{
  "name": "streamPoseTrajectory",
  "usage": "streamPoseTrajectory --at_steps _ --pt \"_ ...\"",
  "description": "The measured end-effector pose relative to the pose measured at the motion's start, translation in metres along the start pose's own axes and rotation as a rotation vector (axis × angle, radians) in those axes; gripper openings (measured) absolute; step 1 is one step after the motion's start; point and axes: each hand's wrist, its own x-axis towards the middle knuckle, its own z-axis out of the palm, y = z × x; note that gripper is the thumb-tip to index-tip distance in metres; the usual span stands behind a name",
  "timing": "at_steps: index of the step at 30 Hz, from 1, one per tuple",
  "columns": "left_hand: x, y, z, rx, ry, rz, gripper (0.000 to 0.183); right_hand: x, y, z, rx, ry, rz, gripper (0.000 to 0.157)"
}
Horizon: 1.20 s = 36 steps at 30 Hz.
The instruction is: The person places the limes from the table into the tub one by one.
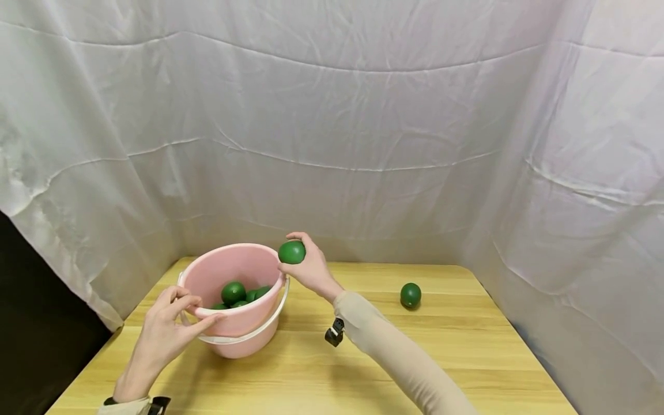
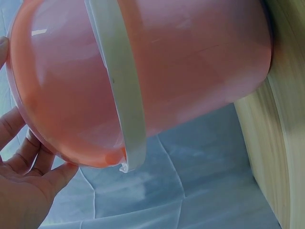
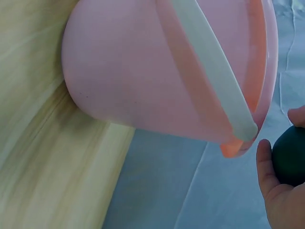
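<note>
A pink bucket (image 1: 249, 320) with a white handle (image 1: 244, 336) stands on the table, several green fruits (image 1: 234, 293) inside it. My left hand (image 1: 161, 331) grips the near left of its rim, thumb against the outside. In the left wrist view, the fingers (image 2: 28, 155) meet the rim's edge. At the rim's right side, my right hand (image 1: 312, 270) holds a smooth, rounded green fruit (image 1: 292, 252) between thumb and fingers, just above the rim. The right wrist view catches this fruit (image 3: 289, 157) only in part, at its right edge.
Another green fruit (image 1: 410, 294) lies on the wooden table (image 1: 467, 346), to the right. Pale fabric (image 1: 353, 144) hangs behind and along both sides. A dark area (image 1: 36, 305) shows at the left.
</note>
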Motion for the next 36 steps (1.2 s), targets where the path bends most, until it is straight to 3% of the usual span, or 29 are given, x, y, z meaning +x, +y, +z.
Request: streamPoseTrajectory --at_steps 10,18,28,36 --pt "0.003 0.002 -0.002 0.001 0.001 -0.014 0.039 0.012 -0.009 0.007 -0.11 -0.061 -0.057 0.055" --pt "0.003 0.002 0.0 -0.002 -0.006 -0.014 0.038 0.026 -0.017 0.015 -0.316 -0.12 -0.133 0.054" --pt "-0.002 0.001 0.0 -0.007 0.0 -0.03 0.039 0.033 -0.026 0.032 -0.517 -0.281 -0.217 0.057" --pt "-0.001 0.003 0.0 -0.002 -0.001 -0.03 0.039 0.037 -0.026 0.035 -0.511 -0.276 -0.173 0.058"
